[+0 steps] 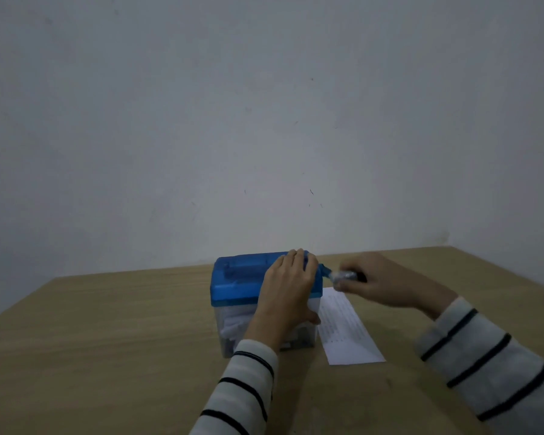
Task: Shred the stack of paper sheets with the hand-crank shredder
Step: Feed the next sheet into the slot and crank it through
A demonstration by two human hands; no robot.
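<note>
With the shredder [266,277] braced under the flat, open left hand [288,287] and its crank handle [343,275] gripped by the right hand [380,285], tipping on the bench [107,356] is risked if cranking outpaces bracing.

The left hand [288,290] lies palm-down with fingers draped forward and thumb pressing low, forearm in a striped sleeve. The right hand [380,282], blurred, seems curled in a pinch, its sleeved forearm reaching in from the right.
</note>
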